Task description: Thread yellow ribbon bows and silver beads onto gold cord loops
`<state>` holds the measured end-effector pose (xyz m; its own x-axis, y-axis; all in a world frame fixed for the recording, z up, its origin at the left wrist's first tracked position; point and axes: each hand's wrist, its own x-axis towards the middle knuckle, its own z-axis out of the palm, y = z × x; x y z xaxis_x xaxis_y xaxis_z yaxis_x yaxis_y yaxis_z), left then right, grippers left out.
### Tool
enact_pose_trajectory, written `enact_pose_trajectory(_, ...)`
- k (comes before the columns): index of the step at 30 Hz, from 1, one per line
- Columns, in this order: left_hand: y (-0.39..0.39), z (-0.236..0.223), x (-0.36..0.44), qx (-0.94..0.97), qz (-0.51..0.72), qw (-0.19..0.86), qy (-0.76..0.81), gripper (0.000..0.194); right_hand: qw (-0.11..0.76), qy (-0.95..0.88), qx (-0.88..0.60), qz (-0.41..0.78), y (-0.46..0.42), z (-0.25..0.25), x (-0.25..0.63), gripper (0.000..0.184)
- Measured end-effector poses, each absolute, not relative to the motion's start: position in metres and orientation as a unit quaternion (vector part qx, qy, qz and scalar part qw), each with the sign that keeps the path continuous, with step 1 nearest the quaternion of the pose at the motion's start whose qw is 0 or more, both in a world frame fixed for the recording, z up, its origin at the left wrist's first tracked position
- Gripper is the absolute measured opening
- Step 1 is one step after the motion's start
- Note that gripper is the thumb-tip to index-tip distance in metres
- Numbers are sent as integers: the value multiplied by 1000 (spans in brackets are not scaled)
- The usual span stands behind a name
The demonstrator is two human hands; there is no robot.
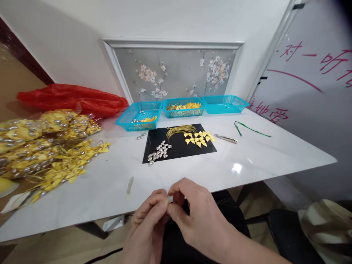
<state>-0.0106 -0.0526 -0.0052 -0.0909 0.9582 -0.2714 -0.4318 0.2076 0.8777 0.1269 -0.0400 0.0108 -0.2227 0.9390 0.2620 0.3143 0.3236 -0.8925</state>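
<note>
At the table's front edge, my left hand (150,222) and my right hand (196,211) meet, fingertips pinched together. A small whitish piece (171,199) shows between the right thumb and fingers, its kind unclear; the left fingertips touch its near end, and what else they hold is hidden. Beyond the hands lies a black mat (181,154). On it are silvery beads (161,151), yellow leaf-shaped pieces (199,138) and a bundle of gold-coloured stems (178,131). A short greyish strip (130,185) lies on the white table (110,194), left of the hands.
Three blue baskets (225,106) line the back, two holding yellow pieces. Slim metal snips (226,138) and a green tie (250,129) lie right of the mat. Bagged yellow beaded sprays (63,157) and a red plastic bag (74,99) fill the left side.
</note>
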Motion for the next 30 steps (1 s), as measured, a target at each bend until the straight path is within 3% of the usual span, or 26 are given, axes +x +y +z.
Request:
enact_pose_trajectory(4,-50,-9,-8,241,604,575,497,26,452,-658,-404,447,-39,14,133,28)
enact_pose_trajectory(7,-49,-9,-8,267,629,547,484,18,486,-585,-327,560,-39,16,132,25)
enact_pose_trajectory(12,-51,-7,-9,306,628,531,479,17,458,-489,-269,692,-35,14,122,17)
enact_pose_trajectory(21,-54,-12,-6,335,642,506,469,19,453,-427,-273,734,-28,13,121,37)
enact_pose_trajectory(24,-55,-14,-9,352,640,510,455,13,483,-463,-288,686,-30,14,123,29)
enact_pose_trajectory(30,-53,-13,-26,373,632,494,467,28,499,-590,-342,535,-38,20,131,14)
